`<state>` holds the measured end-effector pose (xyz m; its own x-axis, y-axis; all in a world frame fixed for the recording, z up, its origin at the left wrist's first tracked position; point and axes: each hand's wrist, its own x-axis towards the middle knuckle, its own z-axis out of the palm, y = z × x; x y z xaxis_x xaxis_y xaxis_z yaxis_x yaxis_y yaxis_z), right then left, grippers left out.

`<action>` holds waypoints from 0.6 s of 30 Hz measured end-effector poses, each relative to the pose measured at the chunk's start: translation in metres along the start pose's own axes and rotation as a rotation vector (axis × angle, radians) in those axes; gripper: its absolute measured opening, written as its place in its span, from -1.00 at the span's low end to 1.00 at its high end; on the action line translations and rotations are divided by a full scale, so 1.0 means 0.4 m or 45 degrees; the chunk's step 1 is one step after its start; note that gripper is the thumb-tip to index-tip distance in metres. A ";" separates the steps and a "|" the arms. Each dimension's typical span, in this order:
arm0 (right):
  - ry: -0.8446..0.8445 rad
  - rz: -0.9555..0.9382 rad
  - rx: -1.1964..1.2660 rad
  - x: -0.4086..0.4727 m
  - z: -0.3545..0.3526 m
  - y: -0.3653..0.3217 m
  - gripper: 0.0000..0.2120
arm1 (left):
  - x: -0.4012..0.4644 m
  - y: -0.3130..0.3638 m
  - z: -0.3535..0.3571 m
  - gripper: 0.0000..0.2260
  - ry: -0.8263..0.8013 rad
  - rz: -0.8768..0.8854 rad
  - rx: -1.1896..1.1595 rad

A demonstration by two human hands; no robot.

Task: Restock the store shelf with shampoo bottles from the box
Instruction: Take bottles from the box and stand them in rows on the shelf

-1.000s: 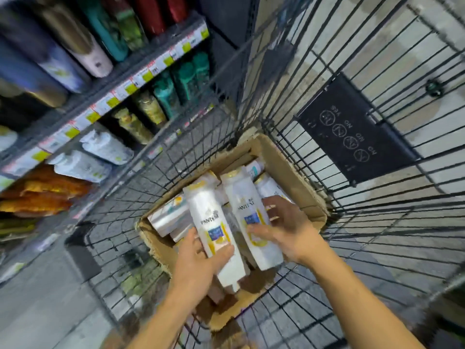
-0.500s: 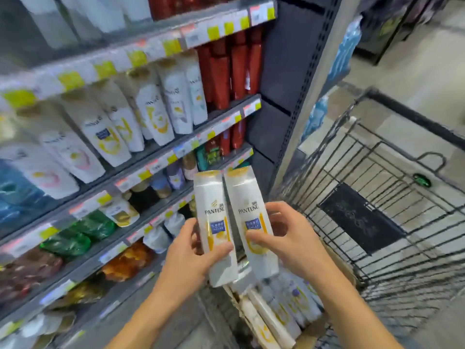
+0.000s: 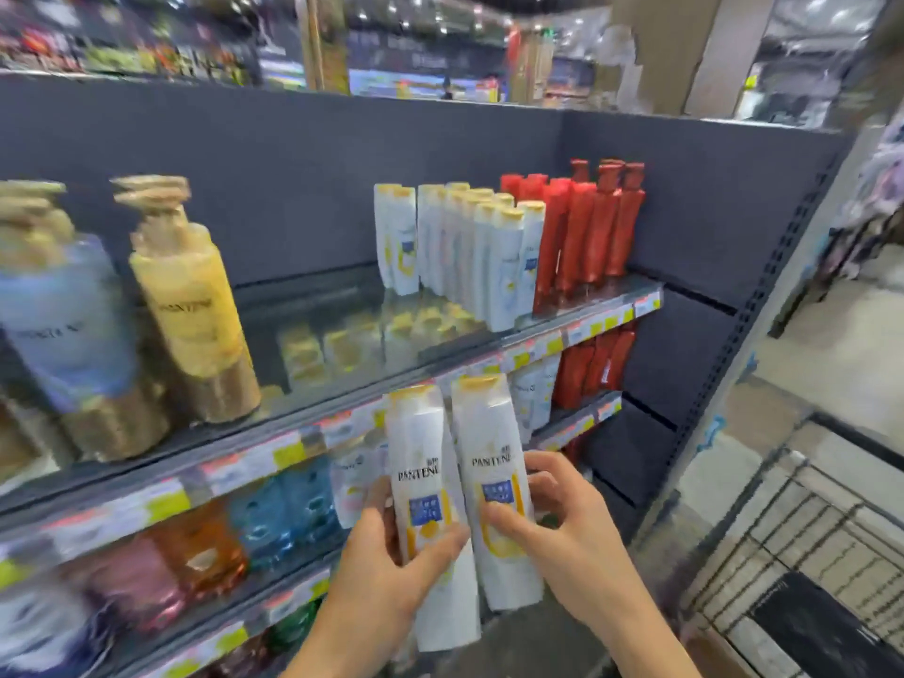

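Two white bottles are being held up side by side, caps up, just in front of the price strip of the top shelf: the left bottle is being gripped by the left hand with the thumb wrapped across its label, and the right bottle is being pinched between thumb and fingers of the right hand. More white bottles are being kept in rows at the far right of that shelf, next to red bottles, and a wire cart is being left near right.

2 bare forearms, no sleeves visible, left hand and right hand without gloves.
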<state>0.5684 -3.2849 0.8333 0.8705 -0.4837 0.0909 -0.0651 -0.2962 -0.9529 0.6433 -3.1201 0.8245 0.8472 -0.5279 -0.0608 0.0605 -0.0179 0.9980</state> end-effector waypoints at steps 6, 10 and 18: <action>-0.027 -0.087 0.137 0.114 0.108 -0.107 -0.71 | 0.060 0.099 -0.125 -0.41 0.122 0.047 0.041; 0.024 -0.126 0.163 0.234 0.131 -0.148 -0.71 | 0.113 0.148 -0.155 -0.52 0.170 0.136 0.076; 0.072 -0.198 0.121 0.574 0.134 -0.118 -0.63 | 0.288 0.217 -0.151 -0.55 0.304 0.162 0.260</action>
<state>0.7973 -3.3379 0.8837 0.8374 -0.4848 0.2525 0.1167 -0.2928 -0.9490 0.7779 -3.1311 0.9031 0.9423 -0.3235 0.0866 -0.1405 -0.1471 0.9791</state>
